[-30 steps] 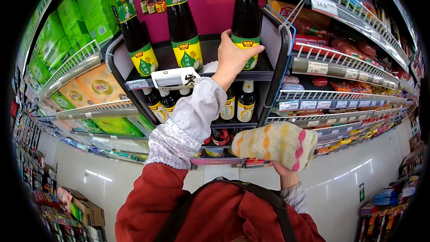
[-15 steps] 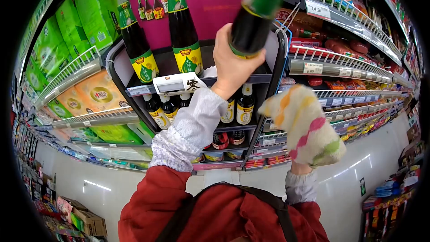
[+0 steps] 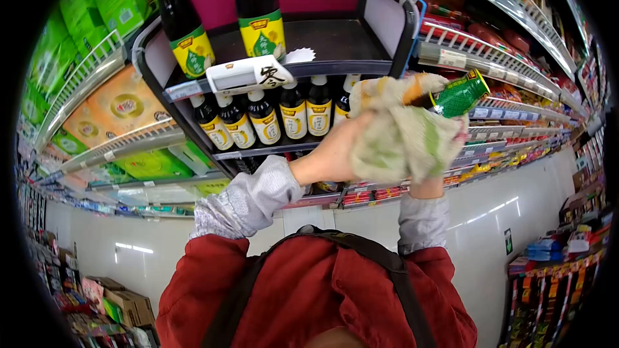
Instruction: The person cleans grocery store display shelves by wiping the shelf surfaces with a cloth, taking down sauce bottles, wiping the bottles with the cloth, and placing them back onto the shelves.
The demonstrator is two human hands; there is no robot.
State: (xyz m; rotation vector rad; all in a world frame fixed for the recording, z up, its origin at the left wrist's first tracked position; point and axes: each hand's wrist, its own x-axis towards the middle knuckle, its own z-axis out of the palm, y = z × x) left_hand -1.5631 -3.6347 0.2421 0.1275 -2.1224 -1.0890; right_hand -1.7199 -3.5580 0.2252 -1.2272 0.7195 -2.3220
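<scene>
Left arm reaches forward and rightward, left hand (image 3: 332, 151) against the patterned cloth (image 3: 403, 145); right hand (image 3: 427, 187) rises beneath, mostly covered. Fingers of both blurred or hidden; closure cannot be told. Green-necked sauce bottle (image 3: 461, 94) tilts within the cloth, neck protruding past the display rack's right edge (image 3: 407, 22). Two matching bottles (image 3: 262, 33) stand toward the top shelf's left edge (image 3: 171, 87); pale floor (image 3: 480, 232) below. 1.0 s earlier: sauce bottle upright near that shelf's right edge.
</scene>
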